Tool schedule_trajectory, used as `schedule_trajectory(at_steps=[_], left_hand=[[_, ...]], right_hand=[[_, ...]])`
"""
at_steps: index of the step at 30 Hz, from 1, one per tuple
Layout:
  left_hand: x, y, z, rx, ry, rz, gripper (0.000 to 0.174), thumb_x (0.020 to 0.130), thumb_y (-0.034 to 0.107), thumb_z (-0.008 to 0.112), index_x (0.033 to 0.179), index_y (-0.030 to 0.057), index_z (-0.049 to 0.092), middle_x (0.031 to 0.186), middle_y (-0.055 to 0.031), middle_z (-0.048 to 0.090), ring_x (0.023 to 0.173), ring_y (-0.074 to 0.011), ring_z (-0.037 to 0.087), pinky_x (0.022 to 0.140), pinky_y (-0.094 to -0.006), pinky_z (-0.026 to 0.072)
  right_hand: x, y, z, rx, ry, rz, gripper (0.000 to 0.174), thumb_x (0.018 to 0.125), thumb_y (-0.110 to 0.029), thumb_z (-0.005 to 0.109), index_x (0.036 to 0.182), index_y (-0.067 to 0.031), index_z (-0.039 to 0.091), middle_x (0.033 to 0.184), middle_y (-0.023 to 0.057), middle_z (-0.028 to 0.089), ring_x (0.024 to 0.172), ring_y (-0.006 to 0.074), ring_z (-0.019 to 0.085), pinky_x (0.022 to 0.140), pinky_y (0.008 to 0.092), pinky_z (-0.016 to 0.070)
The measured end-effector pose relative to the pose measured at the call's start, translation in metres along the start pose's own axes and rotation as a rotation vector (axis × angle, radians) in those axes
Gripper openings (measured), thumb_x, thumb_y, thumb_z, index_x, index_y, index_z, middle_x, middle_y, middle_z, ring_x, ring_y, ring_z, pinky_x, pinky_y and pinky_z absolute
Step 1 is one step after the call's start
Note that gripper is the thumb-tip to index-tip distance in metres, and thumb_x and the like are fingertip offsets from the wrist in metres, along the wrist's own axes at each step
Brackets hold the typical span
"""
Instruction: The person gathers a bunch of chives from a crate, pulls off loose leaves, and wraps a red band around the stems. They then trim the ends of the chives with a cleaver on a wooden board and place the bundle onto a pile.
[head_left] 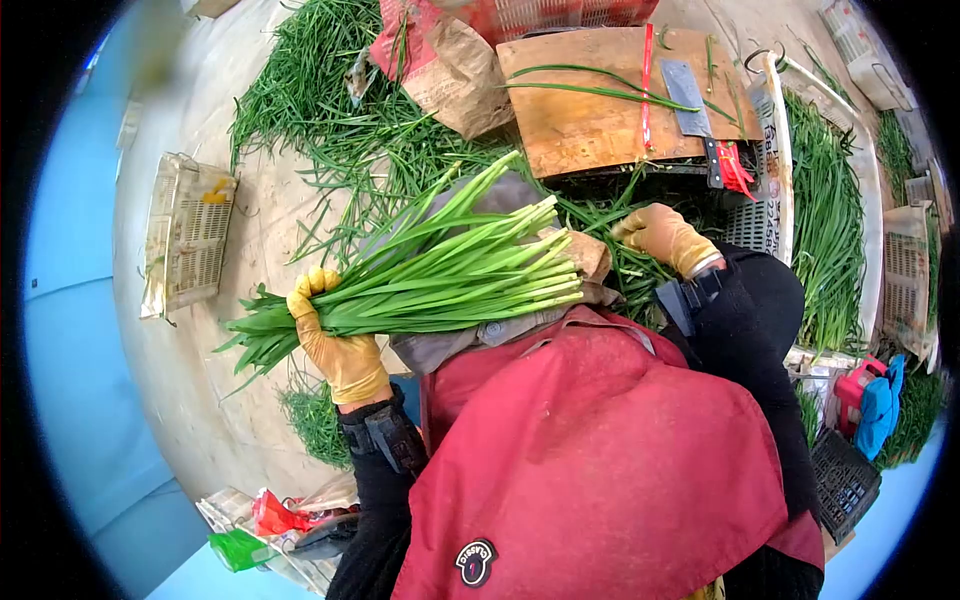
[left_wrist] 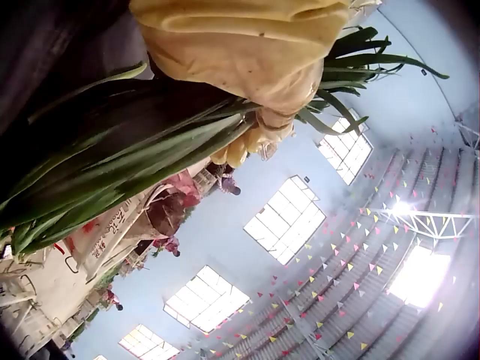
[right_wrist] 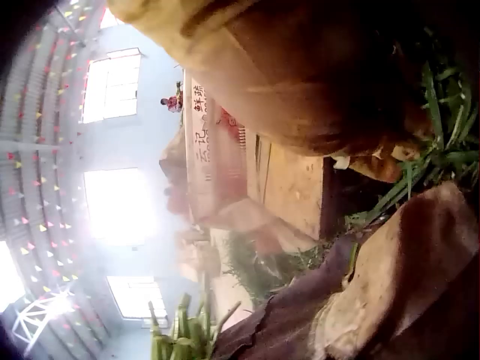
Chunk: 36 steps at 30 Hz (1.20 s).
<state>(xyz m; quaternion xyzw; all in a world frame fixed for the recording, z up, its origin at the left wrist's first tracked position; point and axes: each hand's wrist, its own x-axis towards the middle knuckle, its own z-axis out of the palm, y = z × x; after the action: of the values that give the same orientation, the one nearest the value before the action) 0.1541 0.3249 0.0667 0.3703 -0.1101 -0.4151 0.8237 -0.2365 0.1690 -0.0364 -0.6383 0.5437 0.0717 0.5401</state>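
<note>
A thick bunch of garlic chives [head_left: 450, 275] lies across the person's lap, its pale cut ends to the right. My gloved left hand [head_left: 338, 345] grips it near the leafy end, with the fingers wrapped over the leaves; the left wrist view shows the long blades [left_wrist: 142, 161] running out of the glove [left_wrist: 247, 45]. Right of the bunch's cut ends, my gloved right hand [head_left: 668, 240] is down at the loose chives [head_left: 632, 285] by the board. In the right wrist view its fingertips reach into greens [right_wrist: 446, 112]; I cannot tell whether they pinch any.
A wooden board [head_left: 590, 110] ahead holds a cleaver [head_left: 683, 95], a red strip [head_left: 647, 90] and several stray blades. A white crate [head_left: 775, 150] of chives stands at the right. Loose chives [head_left: 300, 80] heap on the floor ahead left, near an upright crate [head_left: 190, 235].
</note>
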Motion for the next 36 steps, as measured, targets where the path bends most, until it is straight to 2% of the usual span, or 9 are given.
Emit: schedule_trajectory(at_steps=[3, 5, 8, 11, 14, 22, 25, 30, 36], left_hand=[[-0.006, 0.000, 0.007, 0.023, 0.004, 0.001, 0.026, 0.093, 0.027, 0.062, 0.104, 0.0032, 0.061, 0.104, -0.0085, 0.062, 0.093, -0.0198, 0.058, 0.090, -0.0343, 0.0499], [-0.009, 0.001, 0.013, 0.021, 0.009, -0.014, 0.026, 0.093, 0.027, 0.062, 0.104, 0.0039, 0.061, 0.104, -0.0082, 0.063, 0.093, -0.0201, 0.059, 0.090, -0.0346, 0.0503], [-0.008, -0.001, 0.010, 0.022, -0.052, -0.009, 0.026, 0.092, 0.028, 0.063, 0.105, 0.0050, 0.063, 0.104, -0.0079, 0.065, 0.093, -0.0201, 0.061, 0.090, -0.0352, 0.0511], [-0.011, 0.000, 0.016, -0.036, -0.098, -0.052, 0.025, 0.092, 0.028, 0.063, 0.104, 0.0057, 0.063, 0.103, -0.0076, 0.065, 0.092, -0.0199, 0.061, 0.090, -0.0359, 0.0513], [-0.011, -0.001, 0.014, 0.021, -0.048, -0.011, 0.024, 0.092, 0.028, 0.064, 0.102, 0.0057, 0.063, 0.103, -0.0077, 0.065, 0.092, -0.0196, 0.061, 0.090, -0.0361, 0.0509], [-0.009, -0.002, 0.014, 0.083, -0.076, -0.012, 0.025, 0.091, 0.029, 0.065, 0.100, 0.0061, 0.062, 0.102, -0.0079, 0.064, 0.092, -0.0198, 0.060, 0.089, -0.0367, 0.0509], [-0.014, -0.003, 0.019, 0.124, -0.073, 0.005, 0.025, 0.091, 0.029, 0.065, 0.101, 0.0061, 0.062, 0.101, -0.0079, 0.063, 0.092, -0.0206, 0.060, 0.090, -0.0375, 0.0505], [-0.017, -0.009, 0.020, 0.105, -0.127, -0.040, 0.025, 0.092, 0.028, 0.063, 0.103, 0.0053, 0.061, 0.102, -0.0084, 0.063, 0.094, -0.0213, 0.060, 0.091, -0.0380, 0.0500], [-0.019, -0.014, 0.021, 0.112, -0.133, -0.049, 0.026, 0.092, 0.028, 0.063, 0.104, 0.0049, 0.061, 0.102, -0.0085, 0.063, 0.096, -0.0215, 0.059, 0.093, -0.0384, 0.0491]], right_hand=[[-0.008, -0.021, 0.011, 0.540, 0.017, -0.341, 0.047, 0.083, -0.021, 0.065, 0.125, -0.0001, 0.058, 0.104, 0.0090, 0.068, 0.093, 0.0136, 0.063, 0.079, 0.0277, 0.0503], [-0.017, -0.065, 0.008, 0.791, -0.208, -0.363, 0.065, 0.082, -0.021, 0.067, 0.138, 0.0004, 0.043, 0.114, 0.0091, 0.063, 0.096, 0.0152, 0.060, 0.083, 0.0282, 0.0493], [-0.024, -0.106, 0.044, 1.016, -0.209, -0.456, 0.069, 0.078, -0.014, 0.069, 0.140, 0.0002, 0.042, 0.107, 0.0050, 0.061, 0.092, 0.0101, 0.056, 0.087, 0.0252, 0.0449], [-0.009, -0.108, 0.059, 0.866, -0.007, -0.592, 0.061, 0.074, -0.009, 0.071, 0.132, -0.0007, 0.052, 0.106, 0.0049, 0.062, 0.092, 0.0102, 0.057, 0.086, 0.0254, 0.0465], [-0.022, -0.114, 0.060, 1.018, -0.030, -0.472, 0.051, 0.076, -0.007, 0.071, 0.125, -0.0002, 0.057, 0.102, 0.0046, 0.064, 0.089, 0.0097, 0.059, 0.083, 0.0239, 0.0483], [-0.012, -0.109, 0.063, 0.880, 0.185, -0.515, 0.025, 0.085, -0.011, 0.068, 0.109, -0.0043, 0.064, 0.090, 0.0034, 0.069, 0.077, 0.0084, 0.062, 0.065, 0.0208, 0.0512], [-0.012, -0.102, 0.054, 0.882, 0.146, -0.333, 0.021, 0.086, -0.008, 0.064, 0.107, -0.0026, 0.064, 0.091, 0.0061, 0.069, 0.076, 0.0108, 0.065, 0.063, 0.0230, 0.0533], [-0.014, -0.092, 0.044, 0.972, 0.183, -0.288, 0.018, 0.086, 0.003, 0.058, 0.102, 0.0028, 0.064, 0.093, 0.0098, 0.070, 0.080, 0.0150, 0.067, 0.070, 0.0287, 0.0568], [-0.003, -0.068, 0.047, 0.873, 0.230, -0.291, 0.017, 0.086, -0.001, 0.059, 0.100, 0.0029, 0.067, 0.092, 0.0082, 0.070, 0.077, 0.0126, 0.065, 0.069, 0.0248, 0.0538]])
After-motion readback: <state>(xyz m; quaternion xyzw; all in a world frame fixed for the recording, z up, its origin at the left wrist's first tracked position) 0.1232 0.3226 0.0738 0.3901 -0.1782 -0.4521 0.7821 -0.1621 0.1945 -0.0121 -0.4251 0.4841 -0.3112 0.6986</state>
